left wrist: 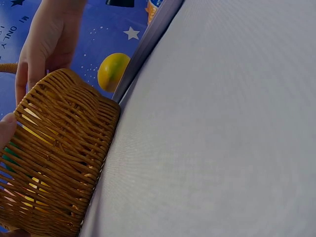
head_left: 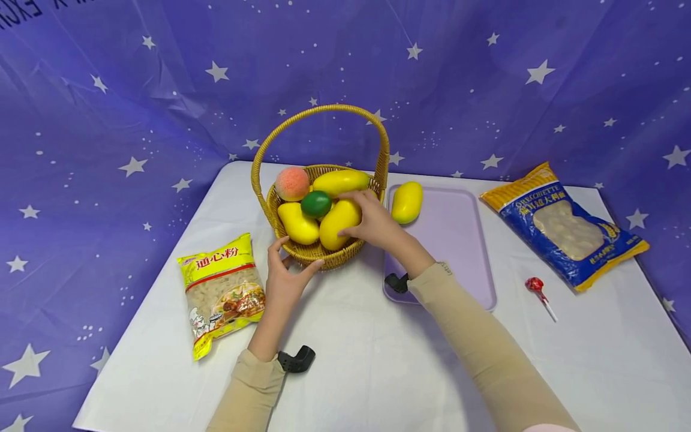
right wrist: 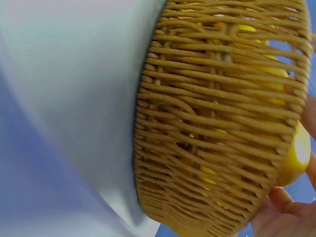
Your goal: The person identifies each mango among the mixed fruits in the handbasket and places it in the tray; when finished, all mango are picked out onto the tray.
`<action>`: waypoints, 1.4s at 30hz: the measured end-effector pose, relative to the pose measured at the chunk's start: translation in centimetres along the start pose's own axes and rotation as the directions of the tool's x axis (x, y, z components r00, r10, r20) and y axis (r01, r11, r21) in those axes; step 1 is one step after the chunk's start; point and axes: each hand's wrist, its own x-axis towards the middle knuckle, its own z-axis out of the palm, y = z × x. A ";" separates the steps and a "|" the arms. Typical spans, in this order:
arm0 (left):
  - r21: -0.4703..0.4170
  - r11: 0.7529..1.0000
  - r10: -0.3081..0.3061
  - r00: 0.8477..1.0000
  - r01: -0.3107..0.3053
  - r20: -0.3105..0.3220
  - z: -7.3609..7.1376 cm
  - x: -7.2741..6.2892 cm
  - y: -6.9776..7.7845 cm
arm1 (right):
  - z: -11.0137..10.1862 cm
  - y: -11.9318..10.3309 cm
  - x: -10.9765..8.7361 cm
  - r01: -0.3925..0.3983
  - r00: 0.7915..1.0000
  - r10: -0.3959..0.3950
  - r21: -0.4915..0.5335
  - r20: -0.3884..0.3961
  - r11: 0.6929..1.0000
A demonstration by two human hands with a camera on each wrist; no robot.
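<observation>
A wicker basket (head_left: pixel 337 258) with a tall arched handle holds several yellow mangoes, a peach (head_left: pixel 293 184) and a small dark green fruit (head_left: pixel 316 204). My left hand (head_left: pixel 284 282) holds the basket at its near left side, thumb on the front rim and fingers round the left. Reaching over the right rim, my right hand (head_left: pixel 375 222) grips the front mango (head_left: pixel 339 225) between thumb and fingers, while that mango rests among the others. The right wrist view shows this mango (right wrist: pixel 296 158) at the rim, beside the thumb. Wicker hides most of the fruit in both wrist views.
Right of the basket, one mango (head_left: pixel 407 203) lies on a lilac tray (head_left: pixel 448 252). A yellow pasta bag (head_left: pixel 222 294) lies at left, a blue orecchiette bag (head_left: pixel 567 228) at right. Near the latter lies a red lollipop (head_left: pixel 534 284). A starry purple backdrop (head_left: pixel 459 78) stands behind the table.
</observation>
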 end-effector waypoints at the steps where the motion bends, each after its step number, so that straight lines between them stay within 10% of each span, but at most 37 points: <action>1: 0.000 1.000 0.001 1.000 -0.001 0.000 0.0 0.0 0.0 | -0.3 0.1 0.0 -0.001 1.000 0.002 0.014 -0.008 1.000; 13: -0.004 1.000 0.003 1.000 -0.003 -0.007 0.0 0.3 0.2 | -7.7 1.3 -2.3 0.027 0.999 -0.017 0.215 -0.048 0.976; 24: 0.000 1.000 -0.027 0.999 0.027 -0.023 -0.6 0.3 0.1 | -14.8 9.0 -4.8 -0.142 0.990 0.141 0.127 0.019 0.982; 34: 0.014 0.997 -0.069 0.998 0.069 -0.011 -0.5 0.0 -0.2 | -16.7 13.8 -3.8 -0.303 0.933 0.278 0.079 0.228 0.950; 42: -0.003 0.999 -0.043 0.999 0.043 -0.001 0.1 0.0 0.0 | -16.5 14.8 -3.9 -0.363 0.919 0.334 0.119 0.209 0.924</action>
